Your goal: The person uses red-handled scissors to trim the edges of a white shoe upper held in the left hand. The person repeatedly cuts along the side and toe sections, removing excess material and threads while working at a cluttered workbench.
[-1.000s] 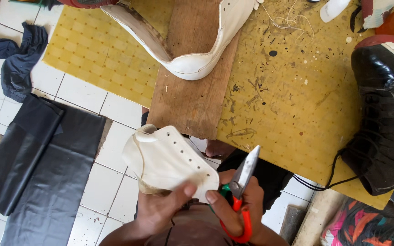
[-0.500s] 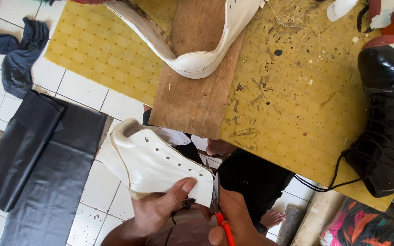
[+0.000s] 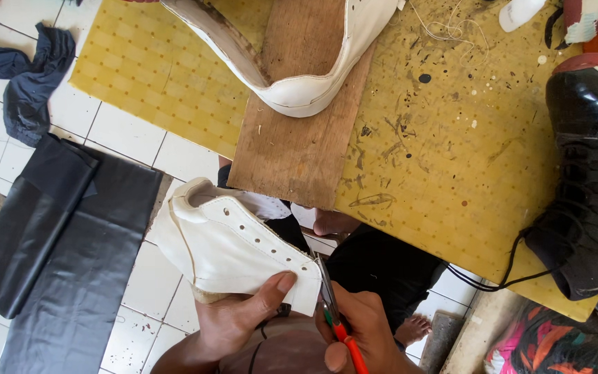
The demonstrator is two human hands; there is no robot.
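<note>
Below the worktop's [image 3: 451, 173] near edge, the right hand [image 3: 365, 332] grips red-handled scissors [image 3: 332, 305] at the white shoe upper's [image 3: 230, 242] edge; the left hand [image 3: 237, 318] pinches that upper, thumb on top. Trimming looks barely begun, with no offcut visible.

A white tiled floor [image 3: 126, 131] lies under a paint-spotted yellow worktable [image 3: 444, 159] bearing a wooden board [image 3: 299, 138].

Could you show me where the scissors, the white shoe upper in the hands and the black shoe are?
scissors [image 3: 328, 294], head view, on the blades.
white upper [image 3: 233, 249], head view, on its side panel.
black shoe [image 3: 593, 201], head view, on its laced front.
</note>
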